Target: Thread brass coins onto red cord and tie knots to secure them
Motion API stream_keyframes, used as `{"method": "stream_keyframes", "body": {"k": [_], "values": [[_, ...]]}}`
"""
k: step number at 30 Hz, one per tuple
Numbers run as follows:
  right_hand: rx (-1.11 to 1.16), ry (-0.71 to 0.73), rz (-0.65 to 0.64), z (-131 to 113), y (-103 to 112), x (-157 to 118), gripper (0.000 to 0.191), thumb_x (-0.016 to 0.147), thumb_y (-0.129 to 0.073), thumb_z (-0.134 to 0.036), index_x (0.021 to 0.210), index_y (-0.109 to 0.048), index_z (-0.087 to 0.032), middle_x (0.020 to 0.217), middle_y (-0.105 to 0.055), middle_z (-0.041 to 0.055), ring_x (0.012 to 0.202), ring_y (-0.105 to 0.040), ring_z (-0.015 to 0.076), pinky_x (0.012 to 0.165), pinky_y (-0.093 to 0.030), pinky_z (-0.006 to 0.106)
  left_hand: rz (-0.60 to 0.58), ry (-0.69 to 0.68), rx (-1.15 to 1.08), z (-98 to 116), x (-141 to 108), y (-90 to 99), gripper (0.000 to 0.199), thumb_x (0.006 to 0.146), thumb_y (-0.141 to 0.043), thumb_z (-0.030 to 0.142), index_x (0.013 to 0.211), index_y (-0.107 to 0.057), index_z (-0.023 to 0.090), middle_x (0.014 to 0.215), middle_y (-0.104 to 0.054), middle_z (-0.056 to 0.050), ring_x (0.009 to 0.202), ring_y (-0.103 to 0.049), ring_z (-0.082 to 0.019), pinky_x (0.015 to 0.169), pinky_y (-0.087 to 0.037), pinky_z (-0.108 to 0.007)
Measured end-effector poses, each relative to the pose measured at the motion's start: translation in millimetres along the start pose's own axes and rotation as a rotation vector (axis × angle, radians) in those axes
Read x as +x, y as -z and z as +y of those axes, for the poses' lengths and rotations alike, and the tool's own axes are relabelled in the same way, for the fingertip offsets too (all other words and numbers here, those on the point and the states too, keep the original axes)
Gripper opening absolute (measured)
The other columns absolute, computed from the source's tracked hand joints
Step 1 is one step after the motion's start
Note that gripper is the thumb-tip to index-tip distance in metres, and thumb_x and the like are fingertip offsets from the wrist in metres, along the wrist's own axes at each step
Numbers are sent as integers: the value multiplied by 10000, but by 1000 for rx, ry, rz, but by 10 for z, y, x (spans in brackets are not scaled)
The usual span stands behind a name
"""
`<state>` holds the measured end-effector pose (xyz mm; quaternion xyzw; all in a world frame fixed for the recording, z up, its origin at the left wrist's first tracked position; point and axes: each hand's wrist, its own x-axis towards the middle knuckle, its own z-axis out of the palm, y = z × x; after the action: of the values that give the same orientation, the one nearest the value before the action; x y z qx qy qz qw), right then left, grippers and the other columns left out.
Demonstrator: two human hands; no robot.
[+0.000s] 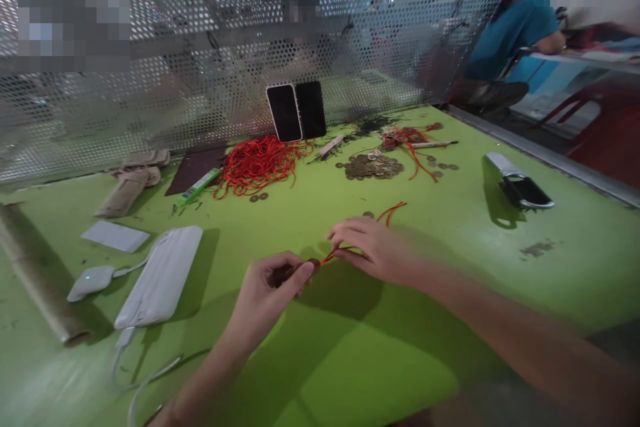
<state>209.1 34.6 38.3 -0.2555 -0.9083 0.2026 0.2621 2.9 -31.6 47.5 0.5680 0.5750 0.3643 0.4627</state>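
Observation:
My left hand point(280, 287) is closed around some dark round coins point(285, 275), with one coin showing at the thumb tip; how many it holds is hidden. From that coin a red cord point(327, 257) runs right to my right hand point(375, 250), whose fingers pinch it. The cord's loose ends stick out beyond the right hand on its far side. Close to those ends a single coin lies on the green table point(310, 367). Farther back are a heap of coins point(373, 167) and a tangled pile of red cords point(263, 163).
Two phones point(285, 113) lean against the perforated metal screen point(200, 53). At left lie a white power bank point(163, 273) with cables, a bamboo tube point(43, 280) and a green box point(200, 187). A black-and-silver object point(525, 188) stands right. Beyond sits a person in teal point(517, 33).

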Motion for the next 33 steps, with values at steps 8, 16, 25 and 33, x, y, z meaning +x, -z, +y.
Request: {"method": "stream_keyframes", "body": {"k": [8, 16, 25, 33], "values": [[98, 108, 13, -338, -237, 34, 547, 767, -430, -69, 1297, -312, -132, 1268, -453, 126, 1208, -394, 203, 994, -379, 365, -23, 2, -88, -55, 15, -90, 159, 731, -642, 287, 680, -600, 143, 579, -550, 17, 540, -493, -99, 508, -388, -200], [-137, -29, -95, -237, -291, -20, 418, 810, -374, -104, 1224, -360, -161, 870, -678, 41, 611, -615, 157, 517, -396, 245, -37, 42, -81, 4, -24, -101, 235, 759, -620, 335, 632, -584, 140, 553, -523, 17, 528, -463, -90, 487, -340, -196], [-345, 193, 38, -144, -200, -52, 229, 822, -389, -181, 1036, -471, -184, 650, -660, -11, 484, -550, 124, 450, -221, 243, -129, 111, -292, -3, -46, -102, 238, 761, -638, 346, 664, -600, 133, 573, -551, 8, 518, -476, -82, 484, -360, -196], [-240, 148, 52, -110, -171, -5, 306, 955, -313, -346, 927, -565, -174, 656, -658, 0, 511, -557, 115, 470, -302, 232, -67, 102, -314, 25, -55, -99, 227, 755, -645, 331, 647, -612, 135, 549, -546, 17, 496, -469, -70, 470, -350, -180]]}}
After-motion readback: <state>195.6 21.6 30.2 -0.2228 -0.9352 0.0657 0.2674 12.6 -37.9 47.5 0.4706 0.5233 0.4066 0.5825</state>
